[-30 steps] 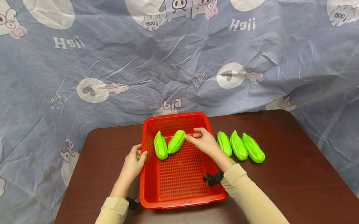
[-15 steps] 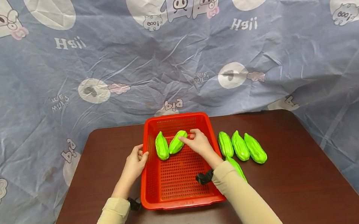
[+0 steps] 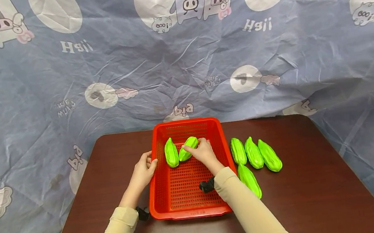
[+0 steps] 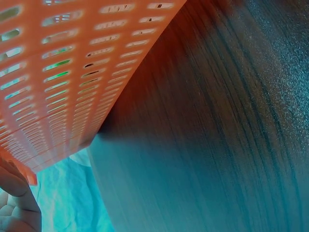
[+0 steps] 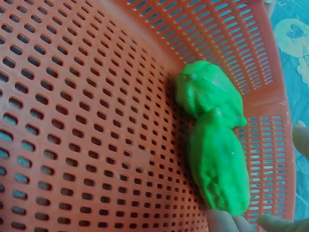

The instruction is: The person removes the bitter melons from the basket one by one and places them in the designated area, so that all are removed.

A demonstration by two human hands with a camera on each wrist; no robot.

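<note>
A red plastic basket point(image 3: 196, 212) with slotted walls stands at the middle of the table. My left hand point(image 3: 145, 170) grips its left rim, thumb over the top and fingers outside; the left wrist view shows curled fingers point(image 4: 19, 198) beside the basket wall. Inside, two bright green ribbed bitter gourds lie near the back left. My right hand point(image 3: 203, 153) reaches over the basket and pinches the slanted bitter gourd point(image 3: 188, 149) between thumb and fingers. Left of it rests the other bitter gourd point(image 3: 171, 154). In the right wrist view fingertips point(image 5: 222, 221) touch the near gourd's end.
Several more bitter gourds lie on the dark brown table point(image 3: 306, 163) right of the basket, one of them point(image 3: 249, 181) close to the right forearm. A printed grey-blue cloth point(image 3: 179, 54) hangs behind the table's back edge.
My right hand has moved left and down onto the slanted gourd, its fingers closing round it. The left hand stays on the rim. The camera view has shifted slightly.
</note>
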